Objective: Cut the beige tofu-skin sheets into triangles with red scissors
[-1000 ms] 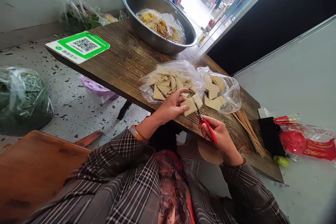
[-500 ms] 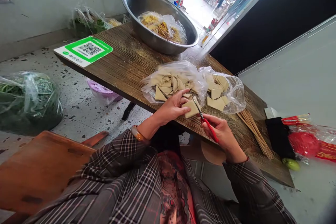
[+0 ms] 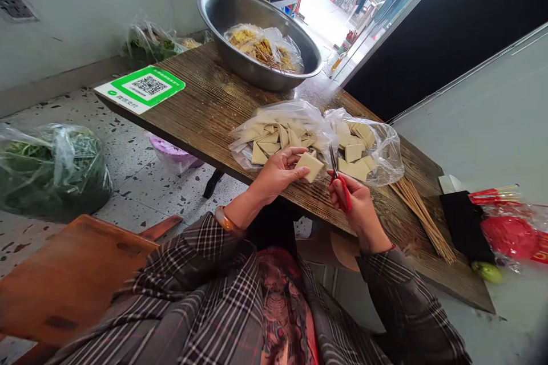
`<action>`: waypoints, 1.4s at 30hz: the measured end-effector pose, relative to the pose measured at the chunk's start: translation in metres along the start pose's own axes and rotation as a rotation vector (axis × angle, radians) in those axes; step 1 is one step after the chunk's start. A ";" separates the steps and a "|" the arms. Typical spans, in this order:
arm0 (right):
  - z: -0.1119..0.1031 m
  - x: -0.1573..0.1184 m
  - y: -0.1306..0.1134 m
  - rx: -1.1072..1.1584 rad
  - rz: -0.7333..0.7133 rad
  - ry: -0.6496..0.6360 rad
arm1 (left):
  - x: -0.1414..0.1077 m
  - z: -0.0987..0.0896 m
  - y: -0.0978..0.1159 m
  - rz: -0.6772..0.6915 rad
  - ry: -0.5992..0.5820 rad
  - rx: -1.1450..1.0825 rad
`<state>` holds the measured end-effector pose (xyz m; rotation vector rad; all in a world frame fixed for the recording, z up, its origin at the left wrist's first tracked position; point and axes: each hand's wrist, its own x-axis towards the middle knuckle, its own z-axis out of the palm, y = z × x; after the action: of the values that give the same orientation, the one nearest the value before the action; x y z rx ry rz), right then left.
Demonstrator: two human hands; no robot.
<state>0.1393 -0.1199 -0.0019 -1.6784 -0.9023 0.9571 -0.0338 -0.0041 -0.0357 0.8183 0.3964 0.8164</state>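
Note:
My left hand (image 3: 280, 172) grips a pale beige square piece (image 3: 310, 166) between thumb and fingers, at the table's near edge. To its right, my right hand (image 3: 354, 197) is closed on the red handles of scissors (image 3: 341, 191), whose dark blades point up, apart from the piece. Just beyond my left hand lies a clear plastic bag (image 3: 295, 111) with several cut beige pieces. A second clear bag (image 3: 387, 151), holding larger beige pieces, lies beside it, behind the scissors.
A large metal basin (image 3: 257, 77) with bagged yellow food stands on the wooden table (image 3: 205, 108). Thin sticks (image 3: 422, 217) lie at the right, and a green QR card (image 3: 143, 88) at the left corner. A wooden stool (image 3: 77, 279) stands lower left.
The scissors have come away from the beige piece and now point more upright. My right hand has tilted, while my left hand still holds the piece. The view has shifted slightly.

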 end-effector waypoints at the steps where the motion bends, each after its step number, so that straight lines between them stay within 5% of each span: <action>1: -0.001 0.000 0.002 0.000 0.002 0.014 | 0.000 -0.001 0.000 0.013 0.014 -0.022; 11: -0.012 -0.014 -0.003 -0.278 -0.160 -0.128 | 0.007 -0.002 0.006 0.144 0.128 -0.134; 22: 0.000 -0.003 -0.013 -0.264 -0.118 -0.169 | -0.001 0.004 0.006 0.166 0.119 -0.009; 30: 0.011 -0.003 -0.028 -0.245 -0.088 -0.177 | 0.001 -0.001 0.004 0.010 0.074 -0.034; 42: -0.001 0.003 -0.028 -0.309 -0.122 -0.209 | 0.001 -0.006 0.009 -0.020 0.021 -0.088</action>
<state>0.1375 -0.1108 0.0243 -1.7755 -1.3334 0.9581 -0.0412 0.0039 -0.0329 0.7233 0.3838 0.8191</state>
